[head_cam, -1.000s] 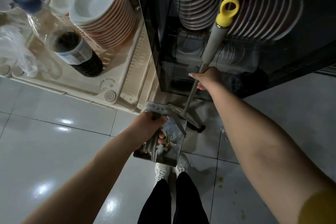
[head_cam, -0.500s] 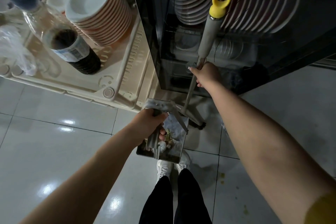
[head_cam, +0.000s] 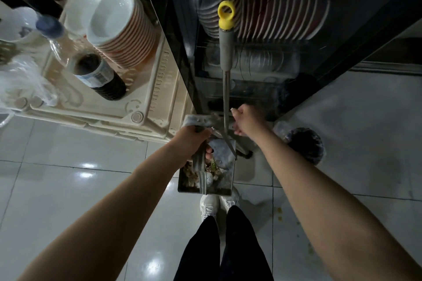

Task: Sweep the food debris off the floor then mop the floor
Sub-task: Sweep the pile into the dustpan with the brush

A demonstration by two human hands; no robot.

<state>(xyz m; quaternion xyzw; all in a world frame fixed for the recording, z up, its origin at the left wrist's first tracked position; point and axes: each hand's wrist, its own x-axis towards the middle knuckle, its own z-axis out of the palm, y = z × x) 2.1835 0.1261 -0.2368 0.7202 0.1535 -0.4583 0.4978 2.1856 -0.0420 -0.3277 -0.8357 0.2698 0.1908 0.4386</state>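
Observation:
My left hand [head_cam: 196,142] grips the upright handle of a metal dustpan [head_cam: 227,180] hanging just above my shoes. Food debris [head_cam: 211,177] lies inside the pan. The broom [head_cam: 226,57], with a grey grip and a yellow loop on top, stands upright and leans against the black cabinet [head_cam: 356,36]. My right hand [head_cam: 247,121] is just right of the broom's thin pole with its fingers loosely curled; the pole shows fully beside it, not inside the hand. The broom's head is hidden behind the dustpan.
A cream plastic rack [head_cam: 146,107] on the left holds stacked bowls [head_cam: 121,27] and a dark bottle [head_cam: 100,77]. A bin with a black bag [head_cam: 306,143] stands on the right by the cabinet. Yellowish spots [head_cam: 279,214] mark the glossy tiled floor near my shoes [head_cam: 217,204].
My right hand gripped the broom pole before; now the pole stands free against the cabinet with the hand beside it. The dustpan stays in my left hand.

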